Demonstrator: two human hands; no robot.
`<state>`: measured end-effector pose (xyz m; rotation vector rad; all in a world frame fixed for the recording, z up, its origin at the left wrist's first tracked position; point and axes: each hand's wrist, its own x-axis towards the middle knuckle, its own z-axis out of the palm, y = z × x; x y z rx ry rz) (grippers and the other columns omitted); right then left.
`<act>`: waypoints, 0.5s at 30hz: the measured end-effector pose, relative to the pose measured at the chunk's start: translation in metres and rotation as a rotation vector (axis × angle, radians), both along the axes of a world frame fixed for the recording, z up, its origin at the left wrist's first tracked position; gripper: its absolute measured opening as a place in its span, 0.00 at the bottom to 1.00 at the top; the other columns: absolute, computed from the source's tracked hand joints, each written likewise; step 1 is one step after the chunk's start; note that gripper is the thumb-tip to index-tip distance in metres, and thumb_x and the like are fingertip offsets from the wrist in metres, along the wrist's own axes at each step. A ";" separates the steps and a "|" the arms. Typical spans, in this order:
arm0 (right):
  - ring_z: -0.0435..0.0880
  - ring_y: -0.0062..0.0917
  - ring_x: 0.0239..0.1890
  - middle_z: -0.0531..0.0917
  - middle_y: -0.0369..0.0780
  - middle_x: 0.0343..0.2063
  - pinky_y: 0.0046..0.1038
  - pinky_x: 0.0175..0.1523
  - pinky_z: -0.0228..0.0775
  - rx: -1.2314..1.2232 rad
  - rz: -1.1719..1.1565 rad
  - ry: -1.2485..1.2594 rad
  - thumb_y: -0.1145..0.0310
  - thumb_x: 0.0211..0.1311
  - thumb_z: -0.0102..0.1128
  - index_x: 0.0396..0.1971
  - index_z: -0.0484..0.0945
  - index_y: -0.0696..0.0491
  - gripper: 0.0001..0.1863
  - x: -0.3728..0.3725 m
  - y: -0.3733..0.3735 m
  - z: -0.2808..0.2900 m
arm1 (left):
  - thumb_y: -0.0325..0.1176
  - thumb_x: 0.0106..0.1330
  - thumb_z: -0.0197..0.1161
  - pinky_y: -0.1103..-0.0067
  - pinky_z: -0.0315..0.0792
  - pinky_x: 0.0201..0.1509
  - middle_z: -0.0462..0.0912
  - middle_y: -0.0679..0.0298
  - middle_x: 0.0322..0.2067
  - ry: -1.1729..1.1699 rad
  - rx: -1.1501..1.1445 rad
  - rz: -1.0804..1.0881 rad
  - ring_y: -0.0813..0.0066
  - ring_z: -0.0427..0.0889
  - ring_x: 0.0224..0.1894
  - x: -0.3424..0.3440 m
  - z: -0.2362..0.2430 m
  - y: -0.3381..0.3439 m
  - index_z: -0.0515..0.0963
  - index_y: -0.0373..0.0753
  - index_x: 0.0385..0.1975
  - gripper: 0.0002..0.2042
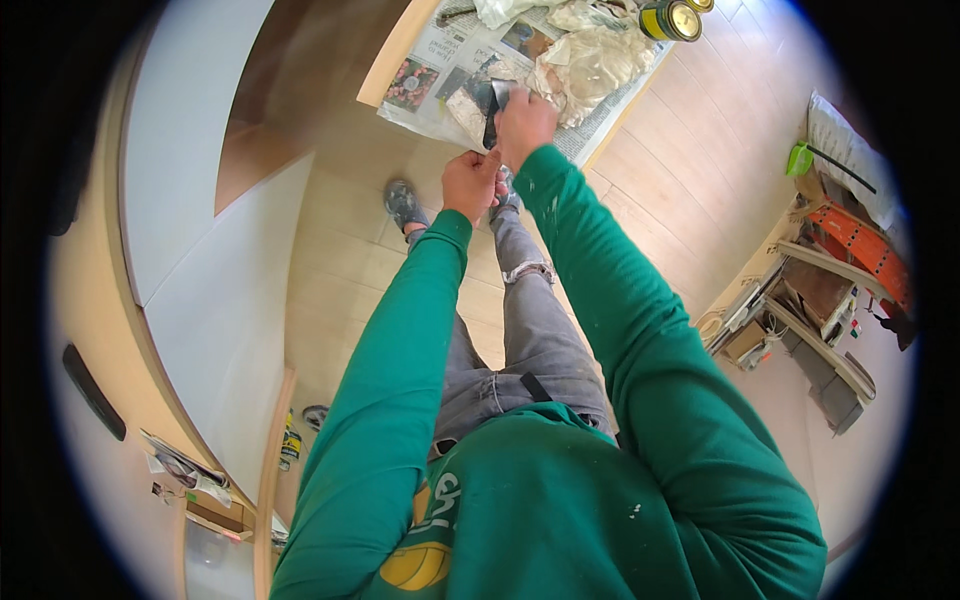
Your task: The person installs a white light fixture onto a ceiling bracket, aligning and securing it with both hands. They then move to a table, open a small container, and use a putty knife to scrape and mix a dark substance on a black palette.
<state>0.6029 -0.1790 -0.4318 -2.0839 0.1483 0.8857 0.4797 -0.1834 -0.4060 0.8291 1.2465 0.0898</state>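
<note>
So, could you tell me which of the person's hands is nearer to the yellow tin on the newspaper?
Right. The right hand is up over the newspaper, below-left of the yellow tin; the left hand sits lower, farther away.

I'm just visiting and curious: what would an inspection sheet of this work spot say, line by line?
Surface: pale wooden board covered with spread newspaper, above a tiled floor.
Job's things: a flat dark blade tool, like a putty knife, held over the newspaper.
Clutter: crumpled whitish plastic sheeting and a yellow-labelled tin at the far end.
Hands: right hand closed on the tool's upper part; left hand closed just below it, fingers pinched at its lower end.
Cables: thin wires by the shelf at right, too small to judge.
Surroundings: white panels at left, a cluttered low shelf at right, a small bottle on the floor.
</note>
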 end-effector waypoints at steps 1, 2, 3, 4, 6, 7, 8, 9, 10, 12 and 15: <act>0.84 0.59 0.39 0.83 0.64 0.34 0.45 0.47 0.75 -0.064 0.111 -0.074 0.55 0.68 0.52 0.37 0.83 0.69 0.26 -0.028 -0.013 0.017 | 0.42 0.72 0.65 0.78 0.72 0.17 0.82 0.62 0.20 0.031 0.009 0.013 0.77 0.81 0.18 -0.011 -0.001 0.003 0.79 0.31 0.27 0.18; 0.84 0.60 0.40 0.83 0.65 0.35 0.46 0.48 0.75 -0.121 0.216 -0.172 0.55 0.68 0.52 0.37 0.83 0.69 0.26 -0.036 -0.017 0.030 | 0.43 0.72 0.66 0.78 0.72 0.17 0.82 0.62 0.20 0.048 0.021 0.025 0.77 0.81 0.18 -0.013 -0.002 0.007 0.79 0.31 0.27 0.18; 0.83 0.62 0.42 0.83 0.66 0.36 0.49 0.49 0.74 -0.022 0.020 0.052 0.55 0.68 0.51 0.36 0.82 0.69 0.26 -0.036 -0.032 0.007 | 0.43 0.71 0.66 0.79 0.71 0.16 0.81 0.62 0.19 0.037 0.019 0.006 0.77 0.81 0.18 -0.003 -0.002 0.007 0.79 0.31 0.27 0.19; 0.84 0.60 0.42 0.83 0.65 0.35 0.49 0.49 0.74 -0.067 0.142 -0.080 0.56 0.68 0.51 0.36 0.83 0.69 0.26 -0.036 -0.026 0.007 | 0.44 0.70 0.67 0.79 0.71 0.16 0.81 0.63 0.19 0.061 0.013 0.003 0.77 0.81 0.18 -0.008 -0.004 0.003 0.79 0.32 0.27 0.19; 0.82 0.49 0.34 0.81 0.56 0.30 0.44 0.41 0.72 -0.056 0.291 -0.258 0.59 0.68 0.54 0.34 0.80 0.64 0.20 -0.016 -0.003 0.007 | 0.47 0.69 0.68 0.80 0.69 0.16 0.81 0.63 0.18 0.052 0.009 -0.010 0.78 0.80 0.17 -0.003 0.000 0.004 0.79 0.32 0.26 0.21; 0.79 0.40 0.27 0.79 0.49 0.24 0.39 0.33 0.69 -0.014 0.315 -0.302 0.63 0.68 0.55 0.32 0.78 0.60 0.14 0.001 0.002 0.002 | 0.48 0.69 0.68 0.80 0.69 0.16 0.81 0.64 0.18 0.039 0.003 -0.030 0.78 0.80 0.17 0.003 0.002 0.002 0.80 0.32 0.26 0.22; 0.77 0.30 0.20 0.76 0.41 0.19 0.35 0.25 0.67 0.032 0.343 -0.340 0.66 0.68 0.57 0.30 0.75 0.56 0.10 0.016 0.008 -0.002 | 0.50 0.68 0.69 0.78 0.69 0.17 0.81 0.63 0.18 0.018 0.011 -0.052 0.75 0.80 0.17 0.007 -0.004 0.001 0.79 0.32 0.25 0.23; 0.73 0.27 0.17 0.75 0.39 0.18 0.33 0.23 0.64 0.138 0.133 0.057 0.64 0.69 0.56 0.29 0.74 0.55 0.11 0.008 0.026 0.033 | 0.51 0.67 0.70 0.76 0.70 0.18 0.82 0.62 0.18 0.041 0.018 -0.037 0.72 0.81 0.17 -0.012 -0.015 -0.001 0.79 0.33 0.25 0.23; 0.70 0.24 0.15 0.73 0.37 0.17 0.31 0.21 0.61 0.225 -0.090 0.433 0.62 0.71 0.56 0.28 0.73 0.54 0.13 0.005 0.028 0.062 | 0.53 0.66 0.70 0.74 0.71 0.19 0.82 0.61 0.18 0.042 0.024 -0.031 0.68 0.81 0.17 -0.022 -0.019 -0.001 0.79 0.33 0.24 0.24; 0.64 0.20 0.13 0.72 0.37 0.16 0.26 0.17 0.53 0.310 0.135 0.142 0.56 0.75 0.51 0.28 0.71 0.53 0.18 0.027 -0.032 0.053 | 0.51 0.67 0.69 0.70 0.73 0.24 0.81 0.59 0.18 0.262 0.373 -0.380 0.64 0.79 0.18 -0.012 0.012 0.009 0.78 0.34 0.22 0.24; 0.66 0.17 0.13 0.73 0.35 0.17 0.21 0.16 0.52 0.281 0.001 0.350 0.56 0.78 0.48 0.31 0.74 0.53 0.17 0.020 -0.082 0.106 | 0.50 0.66 0.70 0.64 0.76 0.32 0.83 0.55 0.23 0.379 0.687 -0.407 0.58 0.82 0.24 -0.010 0.048 0.024 0.79 0.34 0.27 0.21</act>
